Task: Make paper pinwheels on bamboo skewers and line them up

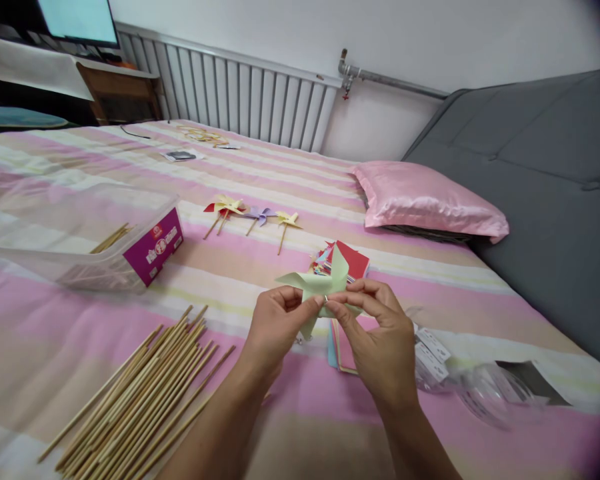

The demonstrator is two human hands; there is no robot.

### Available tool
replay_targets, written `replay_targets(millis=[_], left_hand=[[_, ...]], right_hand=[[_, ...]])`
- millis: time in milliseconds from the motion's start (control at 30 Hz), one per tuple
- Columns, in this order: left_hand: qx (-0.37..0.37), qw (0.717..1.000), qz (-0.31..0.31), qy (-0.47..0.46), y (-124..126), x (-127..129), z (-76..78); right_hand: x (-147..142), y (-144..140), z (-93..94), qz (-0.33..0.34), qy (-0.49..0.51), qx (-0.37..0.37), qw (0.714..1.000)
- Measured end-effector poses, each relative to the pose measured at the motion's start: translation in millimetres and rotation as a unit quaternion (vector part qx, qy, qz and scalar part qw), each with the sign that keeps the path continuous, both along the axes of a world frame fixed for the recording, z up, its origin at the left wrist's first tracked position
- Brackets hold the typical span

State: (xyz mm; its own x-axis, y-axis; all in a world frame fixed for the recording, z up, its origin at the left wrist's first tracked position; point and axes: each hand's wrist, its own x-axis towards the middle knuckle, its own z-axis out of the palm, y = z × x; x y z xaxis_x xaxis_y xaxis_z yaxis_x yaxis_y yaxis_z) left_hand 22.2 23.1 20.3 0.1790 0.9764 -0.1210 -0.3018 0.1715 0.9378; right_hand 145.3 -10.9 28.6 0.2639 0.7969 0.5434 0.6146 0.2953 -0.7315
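Both hands are raised over the striped bed around a pale green paper pinwheel (325, 283). My left hand (277, 320) pinches the pinwheel, its thumb pressed close to the centre. With thumb and fingertips, my right hand (380, 327) grips a small shiny metal pin (325, 300) at the pinwheel's middle. Beneath the hands lie a stack of coloured paper squares (347, 343) and, just behind, a pile of red and multicoloured paper (353, 261). Many thin wooden sticks (145, 393) lie in a bundle left of my left hand.
A clear plastic box (153, 250) with sticks inside stands at the left. Several finished pinwheels (257, 215) on sticks lie farther back. Clear plastic packaging (495, 393) is at the right, and a pink pillow (430, 200) leans near the grey headboard (540, 160).
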Motion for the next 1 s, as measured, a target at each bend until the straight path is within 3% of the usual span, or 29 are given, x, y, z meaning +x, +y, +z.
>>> replay_targets(millis=[467, 633, 867, 1000], left_hand=[[0.105, 0.991, 0.014, 0.087, -0.5, 0.7, -1.6], [0.141, 0.983, 0.027, 0.118, -1.4, 1.3, -0.2], [0.150, 0.977, 0.045, 0.142, -2.9, 0.2, 0.3], [0.155, 0.976, 0.041, 0.145, -3.3, 0.6, 2.5]], right_hand=[[-0.5, -3.3, 3.2, -0.009, 0.051, -0.057, 0.997], [-1.5, -2.9, 2.0, 0.029, 0.116, -0.090, 0.989], [-5.9, -1.5, -0.5, 0.065, 0.263, -0.070, 0.960], [-5.8, -0.7, 2.6, 0.109, 0.261, -0.094, 0.954]])
